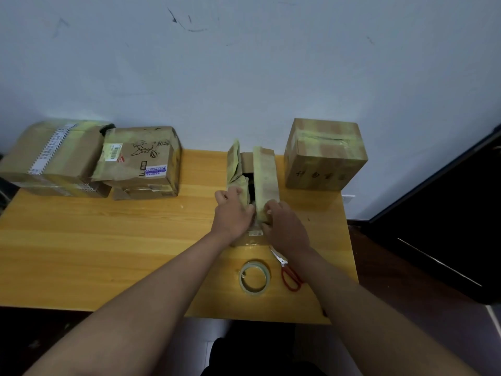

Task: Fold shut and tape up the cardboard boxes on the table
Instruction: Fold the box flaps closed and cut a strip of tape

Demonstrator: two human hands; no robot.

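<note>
**Head view: both hands on the flaps of the open box**

Head camera looks down on a wooden bench (108, 240) pushed against a pale wall. Toward the middle-right of it stands a small open box (253, 183), its two long flaps sticking up with a dark gap between them. The left flap (235, 165) is crumpled and covered in old yellowish tape; the right flap (267, 177) is straighter and leans slightly inward.

The person's left hand (233, 210) sits at the near end of the left flap, fingers curled over its edge and gripping it. The right hand (284, 226) is just beside it, at the near end of the right flap, fingertips pinching the cardboard. The two hands nearly touch across the gap, so the box lies directly under and just beyond them.

Near the person, right behind the box, a roll of clear tape (254, 278) lies flat on the bench, and red-handled scissors (288, 270) lie just right of it, partly under the right forearm.

At the far right a taped-up box (325, 156) stands closed against the wall. At the far left two more boxes lie on the bench: a printed box (143, 161) with labels, and a larger box (54, 156) beside it at the left edge, touching it.
</note>
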